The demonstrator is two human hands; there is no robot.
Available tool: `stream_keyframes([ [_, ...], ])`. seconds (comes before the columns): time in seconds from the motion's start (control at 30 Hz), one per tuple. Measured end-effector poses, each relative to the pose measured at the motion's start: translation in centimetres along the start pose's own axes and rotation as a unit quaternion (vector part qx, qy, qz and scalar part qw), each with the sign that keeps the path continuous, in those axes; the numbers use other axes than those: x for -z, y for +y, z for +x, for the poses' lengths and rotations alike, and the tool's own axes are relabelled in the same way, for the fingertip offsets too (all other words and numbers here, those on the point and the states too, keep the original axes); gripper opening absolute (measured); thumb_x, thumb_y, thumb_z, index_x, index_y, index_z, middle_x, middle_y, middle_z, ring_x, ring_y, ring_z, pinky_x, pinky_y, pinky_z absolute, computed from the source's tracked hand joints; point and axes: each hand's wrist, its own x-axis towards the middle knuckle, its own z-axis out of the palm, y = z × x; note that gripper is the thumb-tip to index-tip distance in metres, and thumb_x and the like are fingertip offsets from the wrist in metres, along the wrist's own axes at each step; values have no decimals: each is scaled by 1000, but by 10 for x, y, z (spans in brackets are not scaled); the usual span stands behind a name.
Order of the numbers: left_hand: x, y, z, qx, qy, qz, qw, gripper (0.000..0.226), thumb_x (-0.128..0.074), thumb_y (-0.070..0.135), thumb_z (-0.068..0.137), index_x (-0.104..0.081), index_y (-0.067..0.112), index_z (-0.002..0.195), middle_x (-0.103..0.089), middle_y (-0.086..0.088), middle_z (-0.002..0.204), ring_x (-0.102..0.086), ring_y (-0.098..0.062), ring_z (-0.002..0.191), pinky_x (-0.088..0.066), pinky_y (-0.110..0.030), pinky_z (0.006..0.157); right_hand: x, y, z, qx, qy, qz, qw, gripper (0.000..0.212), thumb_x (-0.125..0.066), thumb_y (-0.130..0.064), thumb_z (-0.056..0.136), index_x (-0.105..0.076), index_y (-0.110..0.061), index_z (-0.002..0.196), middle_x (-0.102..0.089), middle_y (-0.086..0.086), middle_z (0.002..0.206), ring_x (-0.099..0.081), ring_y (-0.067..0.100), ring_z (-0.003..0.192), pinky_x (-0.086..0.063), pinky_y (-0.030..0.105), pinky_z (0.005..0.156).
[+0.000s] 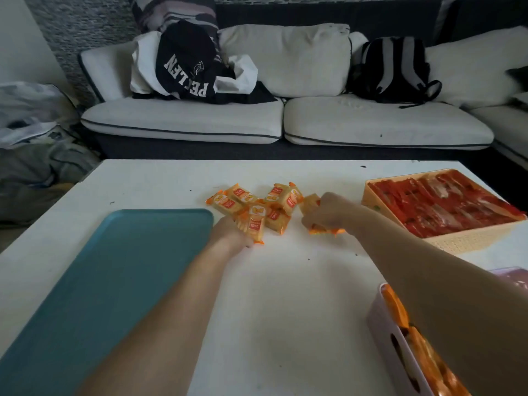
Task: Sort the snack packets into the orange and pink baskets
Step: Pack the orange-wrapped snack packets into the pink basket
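Observation:
Several yellow-orange snack packets [274,200] lie in a loose pile at the middle of the white table [285,295]. My left hand [231,234] grips one packet [255,222] at the pile's near edge. My right hand [325,214] holds another yellow-orange packet [310,204] just right of the pile. The orange basket [463,241] at the far right is full of red packets [445,204]. The pink basket [400,347] at the near right holds orange packets [428,364], partly hidden by my right forearm.
A teal tray [100,281] lies on the table's left half. Behind the table stands a white sofa [285,121] with black clothing [185,70] and a dark backpack [391,70] on it. Bags [31,138] sit on the floor at the left.

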Motion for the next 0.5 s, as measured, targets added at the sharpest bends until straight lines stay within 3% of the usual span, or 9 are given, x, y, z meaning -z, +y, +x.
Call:
stream_keyframes([
  [0.07,-4,-4,5,-7,-4,-18,1000,33,-81,10,72,-68,9,103,-74,-15,106,-70,-32,95,-51,-32,68,0,-13,18,-1,43,105,994,16,-71,-20,78,-63,-10,87,-67,8,80,-57,19,62,-45,25,53],
  [0.13,-5,-2,11,-11,41,-51,998,32,-79,20,75,-65,12,104,-73,-10,105,-69,-31,93,-54,-32,72,0,-25,39,9,79,171,982,30,-73,-19,76,-63,-11,103,-67,11,98,-60,21,71,-49,30,57],
  [0.23,4,9,22,-62,170,-82,980,29,-72,27,85,-58,15,107,-66,-1,104,-63,-26,94,-51,-36,83,-1,-38,65,11,103,169,980,48,-69,-23,81,-55,-14,126,-56,12,122,-63,26,89,-52,34,63],
  [0.3,13,23,33,-101,225,-12,969,25,-64,21,92,-57,9,112,-63,-9,110,-60,-31,100,-50,-40,83,-4,-44,77,16,87,144,986,48,-62,-30,89,-52,-13,132,-57,12,124,-62,26,91,-49,34,61],
  [0.37,18,36,47,-98,205,58,972,28,-60,21,95,-57,8,120,-62,-14,119,-60,-35,108,-49,-42,86,-6,-49,80,45,50,121,990,42,-57,-37,96,-53,-12,129,-62,9,108,-58,20,80,-43,30,55],
  [0.43,17,46,59,-74,131,88,985,28,-56,25,97,-59,10,122,-64,-13,120,-61,-34,107,-47,-39,83,-9,-54,79,78,-13,81,994,33,-60,-35,94,-58,-11,117,-63,6,93,-57,18,71,-42,27,51],
  [0.5,9,51,63,-64,71,103,990,24,-54,29,99,-62,13,115,-67,-9,112,-61,-29,98,-46,-36,79,-12,-56,77,104,-61,14,993,25,-62,-25,90,-59,-12,110,-64,9,94,-59,21,74,-46,29,55],
])
